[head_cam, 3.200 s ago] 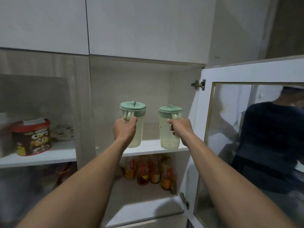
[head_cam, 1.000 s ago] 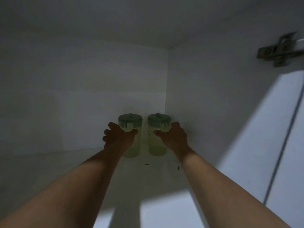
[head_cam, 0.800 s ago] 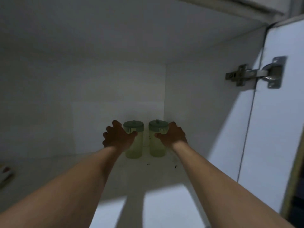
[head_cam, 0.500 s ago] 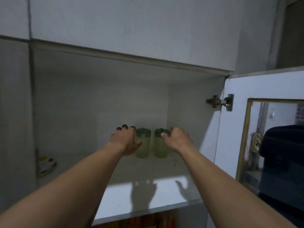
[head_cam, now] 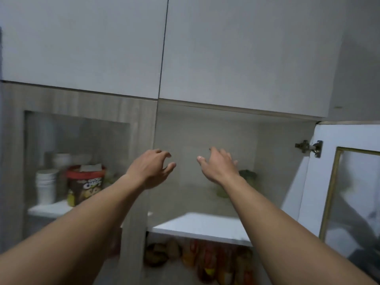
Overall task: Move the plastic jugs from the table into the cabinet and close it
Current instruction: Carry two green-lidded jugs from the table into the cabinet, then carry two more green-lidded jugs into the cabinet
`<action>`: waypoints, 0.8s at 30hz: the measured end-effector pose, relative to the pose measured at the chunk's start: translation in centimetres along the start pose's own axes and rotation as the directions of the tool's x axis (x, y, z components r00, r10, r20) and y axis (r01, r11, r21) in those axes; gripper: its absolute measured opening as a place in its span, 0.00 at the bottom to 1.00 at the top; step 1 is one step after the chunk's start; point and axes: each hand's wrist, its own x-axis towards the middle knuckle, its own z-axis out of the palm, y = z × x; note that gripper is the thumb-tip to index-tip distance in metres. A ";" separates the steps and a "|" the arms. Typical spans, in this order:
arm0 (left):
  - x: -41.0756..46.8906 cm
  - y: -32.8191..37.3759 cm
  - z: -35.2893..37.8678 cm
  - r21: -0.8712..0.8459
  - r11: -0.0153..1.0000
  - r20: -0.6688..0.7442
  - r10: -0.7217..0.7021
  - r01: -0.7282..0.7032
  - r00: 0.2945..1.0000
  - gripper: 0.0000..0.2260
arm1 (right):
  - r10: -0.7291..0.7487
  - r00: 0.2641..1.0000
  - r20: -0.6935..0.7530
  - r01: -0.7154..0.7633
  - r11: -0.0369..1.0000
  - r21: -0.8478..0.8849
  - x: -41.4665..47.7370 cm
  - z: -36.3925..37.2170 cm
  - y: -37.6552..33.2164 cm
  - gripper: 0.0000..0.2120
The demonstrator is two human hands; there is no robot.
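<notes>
Both my hands hang in front of the open cabinet compartment with nothing in them. My left hand (head_cam: 151, 168) has its fingers spread and curled, level with the post between the two compartments. My right hand (head_cam: 219, 165) is open too, a little to the right. Behind my right wrist, a green-lidded plastic jug (head_cam: 247, 175) shows blurred at the back right of the white shelf (head_cam: 201, 225); my right arm hides most of it and all of the second jug. The cabinet door (head_cam: 347, 182) with its glass pane stands open at the right.
The left compartment holds a red-lidded cereal tub (head_cam: 85, 185) and stacked white cups (head_cam: 45, 187) behind a glass door. Several bottles (head_cam: 205, 258) stand on the shelf below. Closed white upper doors (head_cam: 164, 48) fill the top. A metal hinge (head_cam: 308, 146) sits at the door's upper corner.
Both hands have let go of the jugs and drawn back out of the cabinet. The view has pulled back and shifted left, so the left compartment shows again.
</notes>
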 end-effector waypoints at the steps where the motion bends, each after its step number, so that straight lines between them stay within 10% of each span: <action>1: -1.7 -1.0 -1.2 0.047 0.999 -0.010 -0.026 0.026 1.000 0.24 | -0.037 0.999 0.019 0.036 0.999 0.024 -0.9 0.2 -1.5 0.31; 12: -23.9 -13.5 -12.8 0.407 0.736 -0.063 -0.568 0.541 0.820 0.30 | -0.466 0.865 0.186 0.394 0.860 0.325 -11.8 6.9 -22.2 0.38; 24: -42.1 -25.2 -22.2 0.389 0.501 -0.145 -0.795 0.773 0.588 0.31 | -0.665 0.703 0.251 0.493 0.710 0.502 -25.3 14.0 -40.9 0.36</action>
